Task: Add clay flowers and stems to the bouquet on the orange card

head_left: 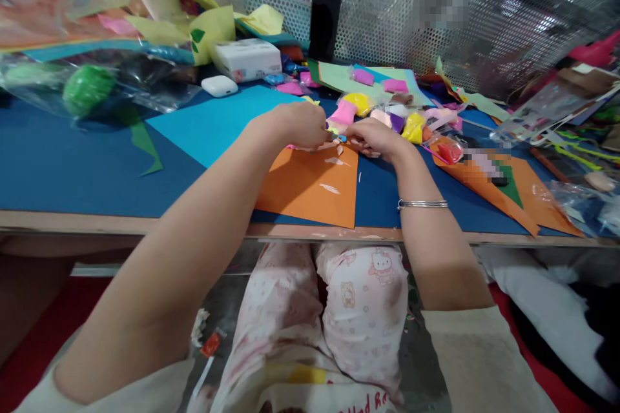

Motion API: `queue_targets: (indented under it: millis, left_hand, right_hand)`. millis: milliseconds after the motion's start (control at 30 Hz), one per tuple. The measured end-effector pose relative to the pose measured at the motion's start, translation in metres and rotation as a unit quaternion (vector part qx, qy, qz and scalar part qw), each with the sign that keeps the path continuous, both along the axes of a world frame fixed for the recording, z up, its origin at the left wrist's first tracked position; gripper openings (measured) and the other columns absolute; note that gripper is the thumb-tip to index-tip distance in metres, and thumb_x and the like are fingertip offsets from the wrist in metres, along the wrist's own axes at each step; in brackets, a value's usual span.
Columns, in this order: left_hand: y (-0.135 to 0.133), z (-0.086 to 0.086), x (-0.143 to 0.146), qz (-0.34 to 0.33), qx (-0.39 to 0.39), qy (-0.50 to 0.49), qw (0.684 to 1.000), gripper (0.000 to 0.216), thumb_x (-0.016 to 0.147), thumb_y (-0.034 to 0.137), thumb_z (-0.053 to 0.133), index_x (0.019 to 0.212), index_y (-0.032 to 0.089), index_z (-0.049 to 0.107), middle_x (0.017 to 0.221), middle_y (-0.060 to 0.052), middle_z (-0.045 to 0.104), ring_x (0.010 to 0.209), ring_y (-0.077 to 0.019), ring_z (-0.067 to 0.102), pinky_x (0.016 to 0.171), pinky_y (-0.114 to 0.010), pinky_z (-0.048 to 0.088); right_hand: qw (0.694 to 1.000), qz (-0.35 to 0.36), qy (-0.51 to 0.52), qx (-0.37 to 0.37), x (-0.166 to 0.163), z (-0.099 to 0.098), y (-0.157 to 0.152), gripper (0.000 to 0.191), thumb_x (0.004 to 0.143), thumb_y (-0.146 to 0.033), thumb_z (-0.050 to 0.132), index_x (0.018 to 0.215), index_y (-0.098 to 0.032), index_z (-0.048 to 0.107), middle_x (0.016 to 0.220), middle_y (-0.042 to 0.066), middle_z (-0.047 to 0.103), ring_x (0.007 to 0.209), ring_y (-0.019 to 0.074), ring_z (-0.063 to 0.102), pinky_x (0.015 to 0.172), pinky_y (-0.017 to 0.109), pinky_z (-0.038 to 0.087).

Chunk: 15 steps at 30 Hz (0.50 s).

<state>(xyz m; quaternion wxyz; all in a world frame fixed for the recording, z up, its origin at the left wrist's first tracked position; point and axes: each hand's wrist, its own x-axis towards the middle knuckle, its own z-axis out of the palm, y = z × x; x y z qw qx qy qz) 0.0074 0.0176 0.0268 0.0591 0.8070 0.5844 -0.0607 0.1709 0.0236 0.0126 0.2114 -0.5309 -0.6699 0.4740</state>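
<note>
Over the far part of an orange sheet of paper (310,184), my two hands are close together. The fingers of my left hand (303,124) are bent downward and pinched, and what they hold is mostly hidden behind them. My right hand (375,137) is closed too, its fingertips against a small blue piece (341,139) that lies between the hands. What the blue piece is made of cannot be made out. Small pale scraps (329,189) lie on the orange paper. Just beyond my hands is a pink lump in wrapping (343,112), with a yellow one (358,103) behind it.
A bright blue sheet (217,119) lies to the left. Behind are a white earbud case (219,85), a tissue pack (248,59) and an upright phone (325,19) against a perforated metal screen (378,13). Folded orange paper (489,187) and a clear plastic box (547,103) are at right.
</note>
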Motion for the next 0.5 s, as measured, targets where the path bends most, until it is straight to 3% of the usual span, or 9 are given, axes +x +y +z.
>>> queue_targets:
  millis: [200, 333, 500]
  left_hand:
    - [-0.0012, 0.0014, -0.0067, 0.003, 0.056, -0.039, 0.998, 0.046, 0.084, 0.041, 0.042, 0.099, 0.011, 0.075, 0.092, -0.015, 0.071, 0.089, -0.0284, 0.063, 0.075, -0.035, 0.044]
    - [-0.0048, 0.0007, -0.0052, -0.033, 0.117, -0.075, 0.990, 0.040, 0.078, 0.035, 0.048, 0.103, 0.017, 0.074, 0.094, -0.011, 0.071, 0.086, -0.0257, 0.062, 0.070, -0.034, 0.043]
    - [-0.0014, -0.0058, 0.0003, -0.034, 0.128, -0.080, 0.988, 0.038, 0.073, 0.033, 0.058, 0.108, 0.025, 0.070, 0.094, -0.005, 0.069, 0.094, -0.0255, 0.062, 0.074, -0.029, 0.043]
  right_hand:
    - [1.000, 0.003, 0.010, -0.015, 0.0034, -0.0014, 0.0035, 0.041, 0.084, -0.005, 0.044, 0.047, -0.020, 0.035, 0.035, -0.007, 0.029, 0.029, 0.0037, 0.022, 0.029, 0.018, 0.016]
    - [0.999, 0.003, 0.030, -0.029, 0.0049, -0.0025, 0.0049, 0.039, 0.085, -0.008, 0.045, 0.049, -0.020, 0.034, 0.036, -0.007, 0.029, 0.030, 0.0036, 0.021, 0.029, 0.017, 0.014]
    - [0.999, -0.005, 0.036, -0.034, 0.0053, -0.0028, 0.0049, 0.037, 0.085, -0.008, 0.045, 0.052, -0.021, 0.033, 0.035, -0.007, 0.028, 0.030, 0.0043, 0.020, 0.029, 0.017, 0.014]
